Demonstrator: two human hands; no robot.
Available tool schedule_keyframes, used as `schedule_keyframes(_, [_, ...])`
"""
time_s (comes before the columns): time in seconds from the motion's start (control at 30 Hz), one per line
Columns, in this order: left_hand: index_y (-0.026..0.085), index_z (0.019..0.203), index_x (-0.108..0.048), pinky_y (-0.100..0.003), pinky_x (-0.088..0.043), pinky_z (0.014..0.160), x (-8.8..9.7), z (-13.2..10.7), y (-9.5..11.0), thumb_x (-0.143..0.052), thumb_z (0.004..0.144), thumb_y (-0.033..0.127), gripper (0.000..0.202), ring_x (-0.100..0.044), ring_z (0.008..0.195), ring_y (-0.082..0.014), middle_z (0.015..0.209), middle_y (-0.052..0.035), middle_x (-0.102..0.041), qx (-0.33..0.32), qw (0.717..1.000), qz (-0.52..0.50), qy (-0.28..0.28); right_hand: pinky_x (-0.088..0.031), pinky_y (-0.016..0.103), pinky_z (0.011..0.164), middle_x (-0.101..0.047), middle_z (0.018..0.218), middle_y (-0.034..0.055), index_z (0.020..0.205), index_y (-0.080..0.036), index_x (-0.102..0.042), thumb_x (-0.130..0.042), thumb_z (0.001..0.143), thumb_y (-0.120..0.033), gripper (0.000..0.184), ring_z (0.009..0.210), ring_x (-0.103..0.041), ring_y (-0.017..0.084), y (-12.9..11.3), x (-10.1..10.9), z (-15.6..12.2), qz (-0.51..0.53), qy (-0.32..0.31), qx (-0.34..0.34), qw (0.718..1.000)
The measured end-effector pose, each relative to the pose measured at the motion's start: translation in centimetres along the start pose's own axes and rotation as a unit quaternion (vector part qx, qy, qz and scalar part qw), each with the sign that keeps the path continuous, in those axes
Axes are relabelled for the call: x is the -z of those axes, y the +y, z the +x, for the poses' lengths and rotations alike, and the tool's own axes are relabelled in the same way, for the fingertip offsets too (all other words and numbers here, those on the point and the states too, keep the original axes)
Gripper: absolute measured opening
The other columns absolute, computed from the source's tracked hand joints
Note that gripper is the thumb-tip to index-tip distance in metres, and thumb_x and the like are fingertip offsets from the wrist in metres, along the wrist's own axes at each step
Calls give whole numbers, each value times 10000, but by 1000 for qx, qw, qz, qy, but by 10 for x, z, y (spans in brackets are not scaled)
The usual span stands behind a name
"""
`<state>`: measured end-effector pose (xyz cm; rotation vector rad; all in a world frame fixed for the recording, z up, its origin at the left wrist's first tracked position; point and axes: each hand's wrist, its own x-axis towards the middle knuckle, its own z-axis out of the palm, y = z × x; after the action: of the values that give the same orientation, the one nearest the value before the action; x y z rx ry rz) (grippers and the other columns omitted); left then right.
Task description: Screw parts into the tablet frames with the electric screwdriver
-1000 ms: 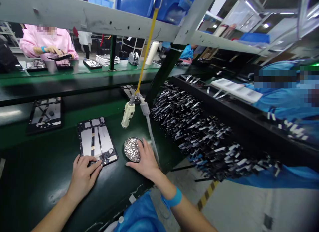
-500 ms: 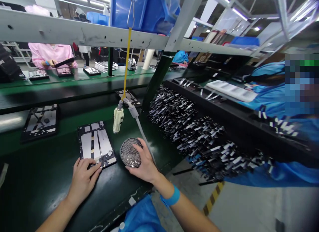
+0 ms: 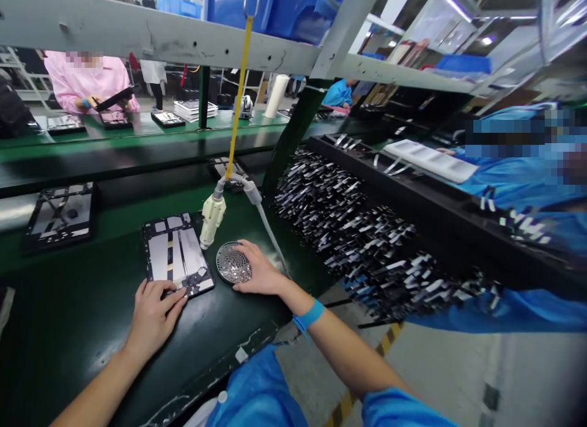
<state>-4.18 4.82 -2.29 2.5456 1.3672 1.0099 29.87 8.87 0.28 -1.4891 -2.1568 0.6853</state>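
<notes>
My left hand (image 3: 153, 317) lies flat on the green belt, its fingers stretched onto the near edge of an open tablet back frame (image 3: 177, 256). My right hand (image 3: 259, 271) is cupped round the right rim of a small round dish of tiny screws (image 3: 233, 263), holding it on the belt. A cream electric screwdriver (image 3: 211, 214) hangs on a yellow cord just above the dish, between the frame and my right hand. A blue band sits on my right wrist.
Another tablet frame (image 3: 57, 216) lies further left on the belt. A black rack of many small metal strips (image 3: 362, 237) runs along the right. A person in blue (image 3: 527, 170) works at right; a person in pink (image 3: 87, 78) sits at the far bench.
The dish was tilted up in my right hand half a second ago and now rests flat on the belt. The hanging screwdriver has swung slightly. My left hand has stayed put.
</notes>
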Motion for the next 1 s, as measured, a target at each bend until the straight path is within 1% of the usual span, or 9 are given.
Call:
schedule_keyframes(0.17, [271,1071,-790,-579,-395,1072,1,0,0,-628,999,298,179,-641,991,-247,1055,-81,-694,0,1000,2,-5,-261,541,1274,-301,1662,211,1505,-185,-436,-931,588,-297,1047,1582,-236,349,5,20,16,3,-91,64,994])
schedule_keyframes(0.3, [279,1073,-790,-567,-392,1082,1,0,2,-631,995,292,178,-640,992,-245,1050,-77,-697,7,1000,1,-6,-227,564,1286,-225,1718,160,1587,-262,-355,-888,666,-319,1066,1613,-163,353,5,29,5,-6,-122,64,990])
schedule_keyframes(0.4, [275,1064,-787,-565,-392,1076,1,1,3,-633,995,288,169,-637,986,-243,1045,-75,-694,6,1000,-3,-2,-235,612,1277,-178,1721,187,1627,-258,-267,-922,628,-518,1223,1607,-130,414,-5,9,-15,-54,-26,-51,997])
schedule_keyframes(0.47, [274,1063,-784,-567,-391,1072,1,1,4,-632,997,283,166,-634,984,-241,1045,-76,-689,4,1000,-4,-1,-280,647,1249,-236,1681,223,1627,-237,-258,-918,603,-607,1274,1565,-219,455,-13,-14,-23,-79,52,-105,990])
schedule_keyframes(0.53, [274,1067,-782,-572,-387,1074,1,1,4,-632,999,277,165,-630,987,-240,1047,-76,-684,2,1000,-4,-3,-334,667,1210,-343,1608,233,1610,-236,-295,-900,643,-599,1198,1497,-332,467,-20,-32,-21,-93,115,-102,984])
schedule_keyframes(0.6, [272,1074,-780,-574,-386,1075,2,1,5,-634,998,274,164,-629,990,-240,1048,-76,-681,3,1000,-3,-4,-367,657,1191,-418,1544,222,1591,-237,-332,-892,674,-549,1119,1443,-398,451,-21,-38,-11,-92,139,-74,983])
schedule_keyframes(0.67, [269,1073,-781,-577,-388,1074,2,2,4,-635,998,273,164,-629,990,-239,1046,-76,-681,4,1000,-4,-6,-367,628,1205,-438,1535,206,1581,-227,-348,-892,674,-481,1088,1441,-403,422,-17,-29,4,-78,112,-35,990])
schedule_keyframes(0.87, [289,1072,-790,-608,-381,1082,0,5,7,-638,993,259,174,-638,1007,-243,1044,-76,-690,27,999,-25,-13,-269,547,1280,-367,1640,203,1616,-160,-291,-829,635,-244,1121,1556,-301,354,14,31,45,-19,-96,92,991])
schedule_keyframes(1.0, [296,1032,-809,-636,-352,1125,8,9,21,-751,902,261,146,-652,1021,-251,1017,-59,-717,92,988,-126,-10,-232,589,1283,-302,1691,196,1602,-181,-352,-885,636,-377,1120,1597,-217,386,30,41,60,-6,-110,97,989])
